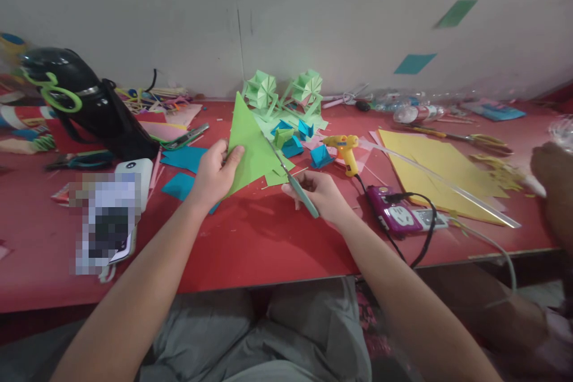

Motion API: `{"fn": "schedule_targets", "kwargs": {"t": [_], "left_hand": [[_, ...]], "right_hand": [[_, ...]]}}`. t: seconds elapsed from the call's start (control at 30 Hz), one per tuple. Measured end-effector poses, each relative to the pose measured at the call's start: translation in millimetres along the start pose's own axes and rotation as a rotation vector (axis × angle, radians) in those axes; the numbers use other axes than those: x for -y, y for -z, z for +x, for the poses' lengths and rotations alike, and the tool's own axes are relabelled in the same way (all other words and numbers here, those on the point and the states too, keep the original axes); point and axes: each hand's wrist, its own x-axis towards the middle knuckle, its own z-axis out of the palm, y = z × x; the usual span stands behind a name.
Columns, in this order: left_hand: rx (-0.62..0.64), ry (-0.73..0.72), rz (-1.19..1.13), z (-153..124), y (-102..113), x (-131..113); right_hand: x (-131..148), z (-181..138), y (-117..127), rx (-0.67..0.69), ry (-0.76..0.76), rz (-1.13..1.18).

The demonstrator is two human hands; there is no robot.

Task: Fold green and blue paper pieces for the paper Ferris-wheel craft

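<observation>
My left hand (220, 168) pinches the left edge of a green sheet of paper (250, 149), which is held up with one corner pointing upward. In my right hand (323, 194) is a pair of scissors (302, 193) with grey-green handles. Their blades lie against the right edge of the green paper; whether they are cutting into it I cannot tell. Just beyond are folded blue paper pieces (321, 156) and two green folded-paper models (261, 91). Flat blue paper (182, 159) lies beside my left hand.
A yellow glue gun (344, 149) stands right of the scissors, near a purple power strip (396, 215) with cables. Yellow paper sheets (430, 161) and a clear ruler (465, 194) lie farther right. At left are a black bottle (98, 107) and a phone (120, 245). Another person's hand (553, 173) is at far right.
</observation>
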Motion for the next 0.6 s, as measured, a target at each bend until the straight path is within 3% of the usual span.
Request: {"fn": "schedule_targets", "kwargs": {"t": [0.4,0.6], "left_hand": [[-0.011,0.033,0.005,-0.8,2.0,-3.1],[0.069,0.081,-0.088,-2.2,-1.8,-4.6]], "right_hand": [[2.8,-2.7,1.0,0.076,0.014,0.050],[4.0,-3.5,0.2,0.067,0.006,0.058]]}}
